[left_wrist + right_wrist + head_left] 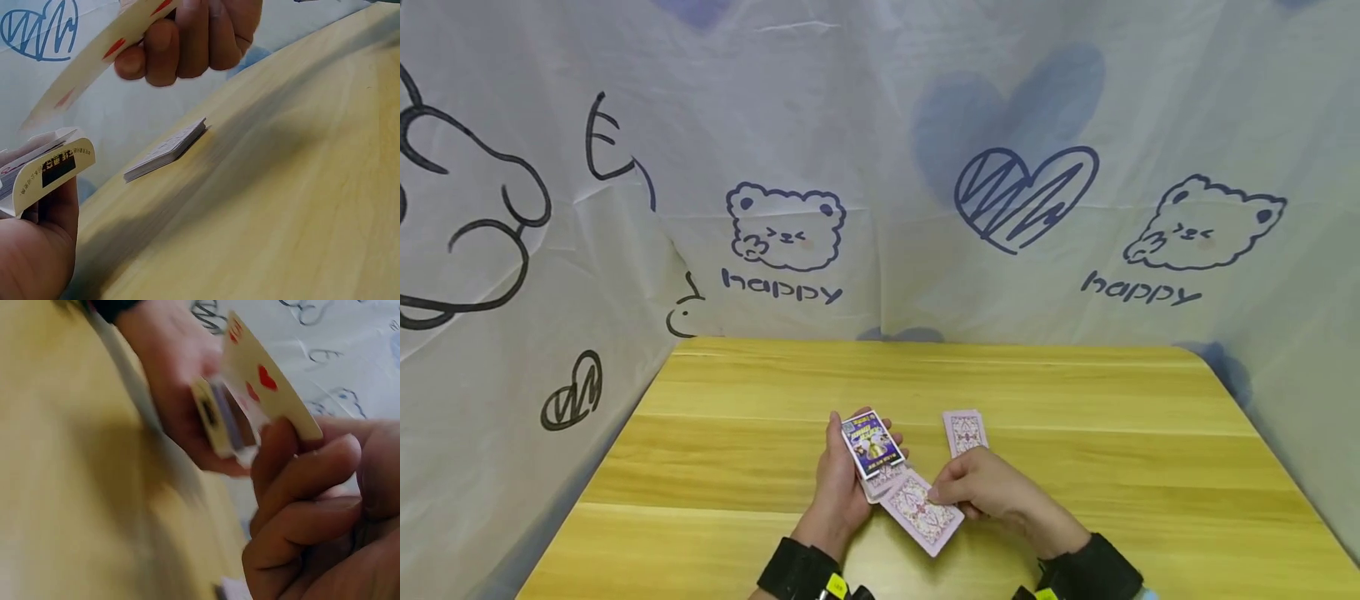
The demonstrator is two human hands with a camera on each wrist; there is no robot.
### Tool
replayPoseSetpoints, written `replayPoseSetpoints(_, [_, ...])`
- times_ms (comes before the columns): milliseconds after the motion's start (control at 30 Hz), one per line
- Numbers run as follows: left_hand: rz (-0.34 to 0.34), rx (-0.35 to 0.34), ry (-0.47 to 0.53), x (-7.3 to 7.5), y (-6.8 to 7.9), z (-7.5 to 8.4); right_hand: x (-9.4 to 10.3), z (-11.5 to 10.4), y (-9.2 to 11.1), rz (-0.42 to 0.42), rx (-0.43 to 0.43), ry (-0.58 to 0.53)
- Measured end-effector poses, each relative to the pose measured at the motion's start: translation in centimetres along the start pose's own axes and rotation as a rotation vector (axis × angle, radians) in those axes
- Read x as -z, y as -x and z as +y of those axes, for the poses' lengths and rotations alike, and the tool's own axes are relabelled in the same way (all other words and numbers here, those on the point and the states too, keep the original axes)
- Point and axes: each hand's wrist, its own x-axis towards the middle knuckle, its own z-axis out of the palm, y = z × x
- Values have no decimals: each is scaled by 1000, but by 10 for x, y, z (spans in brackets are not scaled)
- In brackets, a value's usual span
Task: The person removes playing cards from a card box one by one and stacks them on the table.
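Note:
My left hand (pixel 837 487) holds a small blue-and-purple printed card box (pixel 872 444), its flap (pixel 75 164) folded out in the left wrist view. Playing cards (pixel 883 478) with pink patterned backs stick out of the box's near end. My right hand (pixel 988 490) pinches one playing card (pixel 921 515) between thumb and fingers, overlapping the box's near end in the head view. Red hearts show on that card's face (pixel 267 378) in the right wrist view. Just beyond the right hand, a neat stack of cards (pixel 965 429) lies back-side up on the table.
The wooden table (pixel 737 467) has a light yellow grain. Behind it hangs a pale cloth (pixel 880 167) printed with bears, hearts and lettering, and more cloth encloses both sides. Each wrist wears a black band (pixel 797 571).

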Motion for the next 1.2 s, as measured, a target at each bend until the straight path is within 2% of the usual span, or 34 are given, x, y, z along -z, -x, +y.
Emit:
replayPoseSetpoints(67, [11, 3, 8, 1, 0, 1, 11, -2, 1, 5, 10, 17])
replayPoseSetpoints(133, [17, 6, 15, 1, 0, 2, 23, -2, 3, 52, 19, 40])
replayPoseSetpoints(367, [26, 44, 40, 1, -1, 0, 55, 8, -2, 472, -19, 198])
replayPoseSetpoints(500, [0, 76, 59, 0, 0, -1, 64, 17, -7, 587, -51, 242])
replayPoseSetpoints(700, [-18, 99, 66, -1, 1, -1, 70, 26, -13, 627, -73, 190])
replayPoseSetpoints(933, [-10, 112, 59, -1, 3, -2, 65, 32, -22, 573, -117, 127])
replayPoseSetpoints(1067, [-17, 115, 54, -2, 3, -2, 62, 34, -25, 566, -136, 126])
replayPoseSetpoints(1200, [-23, 120, 52, -2, 3, -2, 59, 35, -26, 573, -140, 171])
